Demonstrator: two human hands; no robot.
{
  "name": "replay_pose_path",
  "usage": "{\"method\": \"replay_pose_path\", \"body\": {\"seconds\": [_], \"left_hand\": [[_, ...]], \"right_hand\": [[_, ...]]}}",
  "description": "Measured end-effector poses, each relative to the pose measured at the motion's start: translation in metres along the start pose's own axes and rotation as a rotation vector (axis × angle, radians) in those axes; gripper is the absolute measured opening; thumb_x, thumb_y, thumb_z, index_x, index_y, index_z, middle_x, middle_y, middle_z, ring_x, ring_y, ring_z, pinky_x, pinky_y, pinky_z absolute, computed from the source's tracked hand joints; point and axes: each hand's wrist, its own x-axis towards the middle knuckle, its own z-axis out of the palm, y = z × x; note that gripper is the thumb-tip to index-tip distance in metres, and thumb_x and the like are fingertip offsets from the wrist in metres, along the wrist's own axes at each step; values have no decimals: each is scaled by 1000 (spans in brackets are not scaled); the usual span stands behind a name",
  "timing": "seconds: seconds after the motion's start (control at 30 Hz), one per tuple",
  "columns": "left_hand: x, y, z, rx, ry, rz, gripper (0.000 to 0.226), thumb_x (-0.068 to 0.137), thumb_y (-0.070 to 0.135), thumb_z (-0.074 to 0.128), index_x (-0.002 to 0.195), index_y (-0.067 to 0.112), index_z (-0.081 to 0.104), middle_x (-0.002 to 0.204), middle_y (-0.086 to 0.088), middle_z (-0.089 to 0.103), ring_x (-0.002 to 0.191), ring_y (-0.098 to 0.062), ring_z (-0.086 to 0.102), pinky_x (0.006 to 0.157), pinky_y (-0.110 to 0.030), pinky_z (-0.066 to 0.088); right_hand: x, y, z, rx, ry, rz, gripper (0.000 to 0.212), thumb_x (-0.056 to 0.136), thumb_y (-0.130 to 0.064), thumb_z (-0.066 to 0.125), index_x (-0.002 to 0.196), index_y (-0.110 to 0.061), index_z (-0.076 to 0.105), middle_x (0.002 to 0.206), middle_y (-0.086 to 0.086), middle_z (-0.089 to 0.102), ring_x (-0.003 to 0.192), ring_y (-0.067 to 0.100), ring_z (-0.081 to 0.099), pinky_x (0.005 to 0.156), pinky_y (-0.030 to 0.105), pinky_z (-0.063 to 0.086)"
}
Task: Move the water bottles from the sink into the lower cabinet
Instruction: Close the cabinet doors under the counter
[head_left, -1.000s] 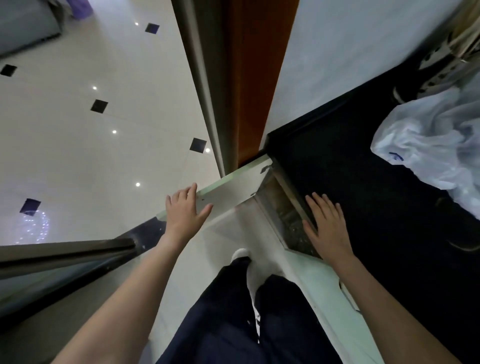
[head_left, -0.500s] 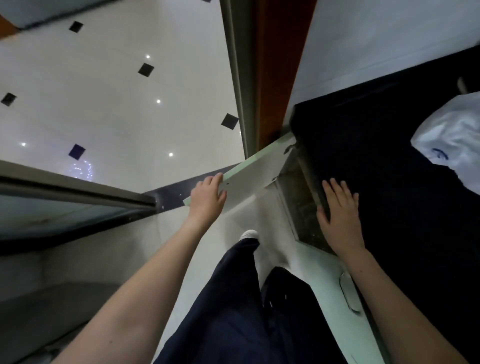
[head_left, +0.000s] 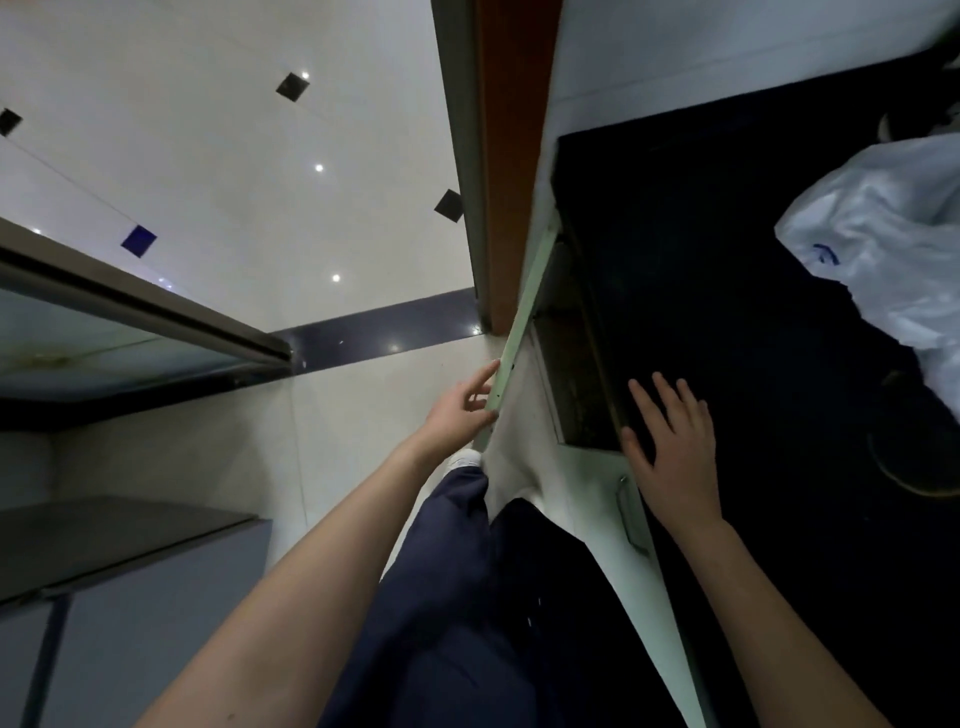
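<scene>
No water bottle and no sink are in view. The lower cabinet's pale green door (head_left: 524, 317) stands nearly edge-on, close to the cabinet front. Behind it the dark cabinet opening (head_left: 574, 379) still shows; I cannot make out what is inside. My left hand (head_left: 460, 405) touches the door's outer face and free edge with loosely straight fingers. My right hand (head_left: 670, 447) lies flat, fingers spread, on the black countertop (head_left: 727, 291) just above the opening. Neither hand holds anything.
A crumpled white plastic bag (head_left: 883, 244) lies on the counter at right, a dark round ring (head_left: 919, 457) beside it. The neighbouring door has a metal handle (head_left: 631, 514). My legs stand before the cabinet. A grey cabinet (head_left: 130, 571) stands at lower left, an orange door frame (head_left: 511, 156) ahead.
The cabinet door has swung from wide open toward the cabinet front, my left hand moving with it. My right hand stayed flat on the counter. The camera turned.
</scene>
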Motion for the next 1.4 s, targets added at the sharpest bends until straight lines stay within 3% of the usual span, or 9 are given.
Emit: {"method": "replay_pose_path", "body": {"seconds": [0.17, 0.33, 0.53, 0.63, 0.7, 0.87, 1.0, 1.13, 1.4], "left_hand": [[-10, -7, 45, -85, -71, 21, 75, 92, -3, 60, 151, 33, 32, 124, -16, 50, 107, -19, 55, 78, -11, 51], [-2, 0, 85, -119, -35, 104, 77, 88, 5, 69, 150, 36, 33, 141, -5, 50, 105, -15, 59, 78, -9, 50], [5, 8, 117, -171, 0, 130, 79, 87, 6, 70, 150, 34, 32, 125, 24, 52, 105, -18, 60, 87, -21, 54], [9, 11, 127, -162, 0, 168, 79, 88, 5, 69, 149, 36, 30, 152, 0, 42, 98, -8, 58, 82, -14, 52], [10, 13, 131, -168, 0, 186, 79, 87, 6, 69, 145, 41, 29, 153, -9, 39, 96, -6, 58, 80, -11, 51], [13, 16, 139, -198, 21, 197, 78, 87, 5, 69, 140, 45, 30, 153, -11, 38, 96, -6, 58, 78, -11, 51], [14, 16, 146, -241, 29, 181, 78, 87, 4, 66, 137, 53, 32, 152, -13, 39, 100, -10, 60, 88, -25, 56], [11, 18, 150, -372, -5, 122, 74, 90, -2, 58, 136, 54, 38, 139, -19, 48, 113, -29, 58, 83, -26, 58], [11, 25, 157, -395, -2, 29, 76, 89, -8, 55, 147, 37, 35, 115, -14, 59, 110, -32, 62, 78, -22, 57]], "right_hand": [[-14, 9, 8, -65, 2, -14, 57, 98, -39, 39, 152, -22, 33, 161, 5, 27, 151, 23, 15, 123, 43, 8], [-13, 14, 12, -6, 73, 0, 58, 96, -38, 43, 150, -19, 39, 159, 4, 32, 150, 20, 19, 124, 40, 9], [-12, 15, 14, -7, 97, -5, 57, 95, -36, 48, 149, -19, 40, 158, 3, 34, 149, 20, 22, 123, 39, 9], [-12, 16, 15, -12, 92, 1, 58, 95, -37, 46, 150, -20, 40, 158, 2, 33, 149, 19, 21, 123, 40, 10], [-12, 16, 16, -11, 98, 1, 57, 95, -37, 45, 149, -19, 40, 158, 3, 34, 149, 19, 21, 123, 41, 11], [-12, 18, 17, 3, 122, -13, 56, 96, -36, 48, 149, -18, 41, 157, 3, 35, 149, 20, 23, 122, 44, 15], [-12, 19, 17, 3, 126, -18, 56, 96, -35, 50, 148, -18, 42, 157, 4, 36, 149, 20, 23, 123, 43, 14], [-12, 18, 17, 1, 142, -25, 55, 96, -35, 48, 148, -18, 43, 156, 5, 37, 148, 21, 25, 123, 41, 13], [-12, 19, 18, -17, 144, -26, 55, 96, -34, 51, 148, -18, 43, 156, 5, 38, 148, 21, 26, 122, 43, 16]]}}
